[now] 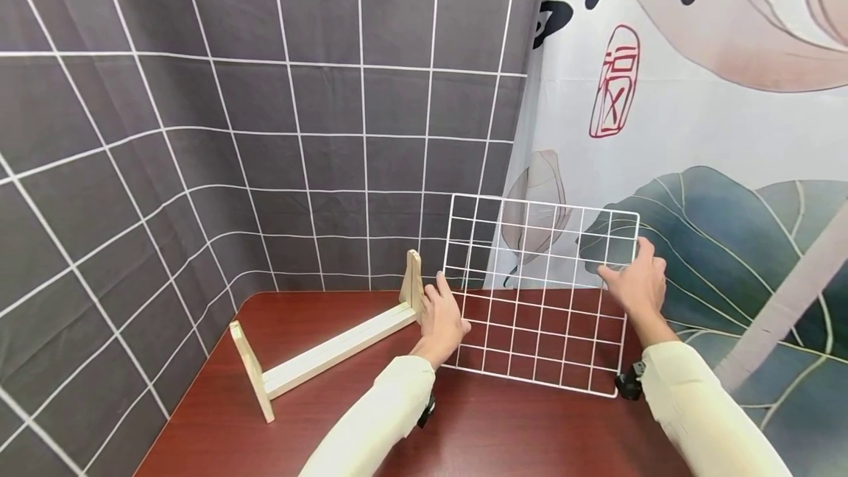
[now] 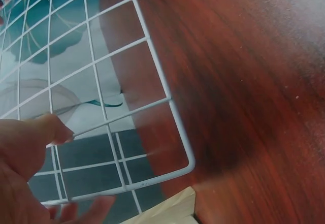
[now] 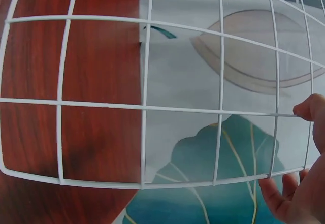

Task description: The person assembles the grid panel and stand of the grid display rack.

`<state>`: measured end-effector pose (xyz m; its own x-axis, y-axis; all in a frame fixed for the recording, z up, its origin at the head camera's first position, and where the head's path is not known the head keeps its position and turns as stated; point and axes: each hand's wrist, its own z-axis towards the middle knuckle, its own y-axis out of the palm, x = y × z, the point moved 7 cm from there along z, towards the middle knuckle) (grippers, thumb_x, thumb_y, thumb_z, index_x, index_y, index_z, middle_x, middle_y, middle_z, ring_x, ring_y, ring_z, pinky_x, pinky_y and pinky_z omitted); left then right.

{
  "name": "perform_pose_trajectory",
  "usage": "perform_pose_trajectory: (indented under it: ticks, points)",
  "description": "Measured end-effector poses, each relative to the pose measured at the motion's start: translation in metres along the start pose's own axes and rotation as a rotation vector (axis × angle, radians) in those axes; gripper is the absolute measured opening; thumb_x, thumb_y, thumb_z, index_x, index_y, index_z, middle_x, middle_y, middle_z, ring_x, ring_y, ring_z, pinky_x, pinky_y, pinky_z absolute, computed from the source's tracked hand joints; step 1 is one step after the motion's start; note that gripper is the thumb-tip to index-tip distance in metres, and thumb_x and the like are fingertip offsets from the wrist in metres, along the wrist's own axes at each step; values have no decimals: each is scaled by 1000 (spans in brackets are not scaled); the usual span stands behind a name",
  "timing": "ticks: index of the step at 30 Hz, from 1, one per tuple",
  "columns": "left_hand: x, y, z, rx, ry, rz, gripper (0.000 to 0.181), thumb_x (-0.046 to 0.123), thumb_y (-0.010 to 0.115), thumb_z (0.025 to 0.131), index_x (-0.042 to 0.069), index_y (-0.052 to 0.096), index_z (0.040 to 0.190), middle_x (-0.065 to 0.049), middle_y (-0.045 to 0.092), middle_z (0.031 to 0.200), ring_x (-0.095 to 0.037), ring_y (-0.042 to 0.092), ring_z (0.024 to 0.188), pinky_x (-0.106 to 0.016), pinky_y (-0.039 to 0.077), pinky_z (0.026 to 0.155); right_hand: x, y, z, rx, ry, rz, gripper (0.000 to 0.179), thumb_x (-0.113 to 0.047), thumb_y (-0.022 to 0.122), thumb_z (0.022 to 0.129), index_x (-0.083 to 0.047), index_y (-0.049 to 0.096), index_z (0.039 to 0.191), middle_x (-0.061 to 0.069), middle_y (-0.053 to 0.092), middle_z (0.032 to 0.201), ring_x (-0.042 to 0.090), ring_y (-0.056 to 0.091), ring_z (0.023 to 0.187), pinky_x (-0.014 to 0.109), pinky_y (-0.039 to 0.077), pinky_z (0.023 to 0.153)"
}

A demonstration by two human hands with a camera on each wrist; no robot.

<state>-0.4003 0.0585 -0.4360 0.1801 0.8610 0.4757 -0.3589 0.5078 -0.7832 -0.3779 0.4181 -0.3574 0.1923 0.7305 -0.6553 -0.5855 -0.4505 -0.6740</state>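
A white wire grid panel (image 1: 542, 306) leans upright, tilted over the tabletop, between my two hands. My left hand (image 1: 440, 321) grips its left edge; in the left wrist view the thumb (image 2: 58, 128) lies over a wire and the fingers reach round the outer edge. Higher up on the opposite side, my right hand (image 1: 639, 282) holds the right edge. Its thumb (image 3: 307, 107) presses a wire, while the fingertips (image 3: 274, 193) curl at the rim. Left of the panel stands a pale wooden frame (image 1: 341, 350), with two end boards joined by a bar, close to my left hand.
Everything stands on a reddish-brown wood table (image 1: 331, 433). Behind it hangs a dark grey curtain (image 1: 327, 98) with white grid lines. A white cloth (image 1: 715, 124) printed with leaves hangs at the right. Both wrists wear a small black device (image 1: 631, 381).
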Motion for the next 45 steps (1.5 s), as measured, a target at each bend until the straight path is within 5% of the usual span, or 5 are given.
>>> perform_pose_trajectory:
  ticks: [7,19,27,35,45]
  points:
    - [0,-12,9,34,-8,-95,114,7,90,63,-1,22,155,-31,43,134,-43,50,124,-46,55,93,-19,-8,1,77,-20,46,93,-30,71,87,-14,18,162,35,39,141,50,46,118,63,42,93]
    - [-3,-32,20,151,-10,-74,115,5,90,62,-1,22,155,-27,47,123,-40,54,111,-44,55,91,-50,-16,3,118,-52,135,92,-27,71,88,-18,18,162,30,33,152,51,44,129,65,39,104]
    - [-5,-49,33,217,19,-50,116,5,89,65,-1,19,157,-29,44,132,-40,55,109,-42,57,88,-66,-18,4,175,-62,228,91,-24,72,87,-20,20,161,28,36,147,45,47,127,60,40,100]
    - [-12,-61,40,200,-40,-111,116,2,86,68,6,14,160,-26,43,133,-39,52,112,-43,61,68,-86,-17,5,186,-93,256,89,-24,70,89,-20,20,162,27,36,145,42,44,127,57,40,99]
    - [-20,-69,48,219,-77,-146,115,1,86,67,7,17,159,-26,43,132,-40,51,113,-47,60,69,-98,-10,3,230,-120,266,89,-24,69,89,-21,19,162,26,35,143,41,41,128,56,38,101]
